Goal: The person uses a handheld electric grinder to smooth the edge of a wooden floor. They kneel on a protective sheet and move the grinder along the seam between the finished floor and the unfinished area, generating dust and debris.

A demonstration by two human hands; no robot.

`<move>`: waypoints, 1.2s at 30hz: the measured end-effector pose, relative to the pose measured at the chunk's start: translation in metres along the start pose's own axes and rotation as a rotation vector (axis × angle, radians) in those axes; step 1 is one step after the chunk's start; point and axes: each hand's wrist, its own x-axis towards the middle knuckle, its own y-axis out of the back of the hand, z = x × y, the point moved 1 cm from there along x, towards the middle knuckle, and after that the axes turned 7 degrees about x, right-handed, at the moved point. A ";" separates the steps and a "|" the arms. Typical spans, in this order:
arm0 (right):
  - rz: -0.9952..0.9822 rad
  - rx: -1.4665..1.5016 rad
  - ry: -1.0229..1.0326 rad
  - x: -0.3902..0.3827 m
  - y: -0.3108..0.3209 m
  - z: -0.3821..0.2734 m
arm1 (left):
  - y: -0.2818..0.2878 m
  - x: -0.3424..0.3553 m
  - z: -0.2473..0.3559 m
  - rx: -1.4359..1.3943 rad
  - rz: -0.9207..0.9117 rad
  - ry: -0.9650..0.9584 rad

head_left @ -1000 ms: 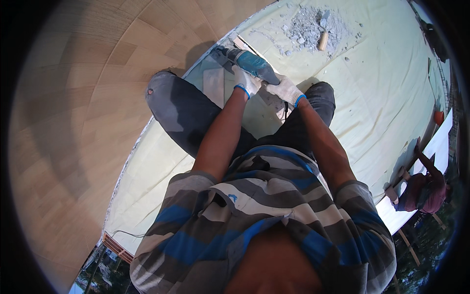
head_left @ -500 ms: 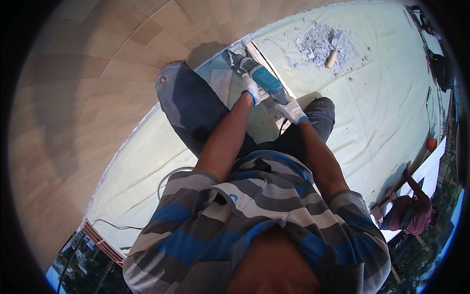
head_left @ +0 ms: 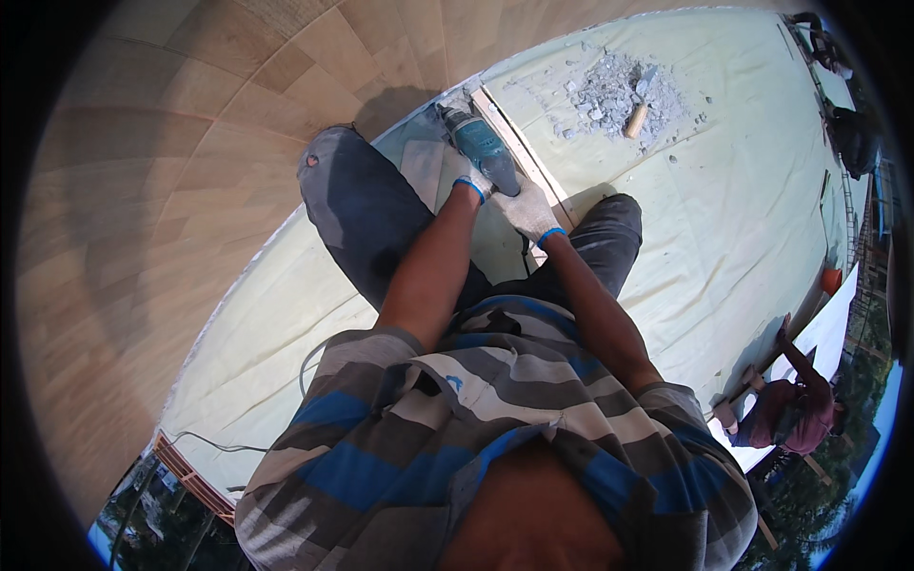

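Left grip (head_left: 475, 178) closed on the teal power drill (head_left: 483, 147), right grip (head_left: 526, 208) clamped its rear, and rubble (head_left: 609, 93) lay right of the drill!

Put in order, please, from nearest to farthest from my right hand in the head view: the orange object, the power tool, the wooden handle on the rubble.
1. Power tool: gripped by the right hand, extending ahead and left.
2. Wooden handle: ahead and right, on the rubble.
3. Orange object: far right, near the white board.
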 end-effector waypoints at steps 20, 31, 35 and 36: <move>0.086 0.011 -0.034 -0.038 0.049 0.005 | -0.058 -0.009 -0.096 0.201 0.303 -0.230; 0.091 0.011 -0.105 -0.022 0.060 0.010 | -0.088 -0.008 -0.107 0.386 0.475 -0.187; 0.104 -0.023 0.005 -0.021 0.048 -0.001 | -0.034 -0.004 -0.085 0.325 -0.049 -0.098; 0.075 -0.058 0.021 -0.019 0.041 -0.007 | -0.016 -0.004 -0.071 0.353 -0.177 -0.087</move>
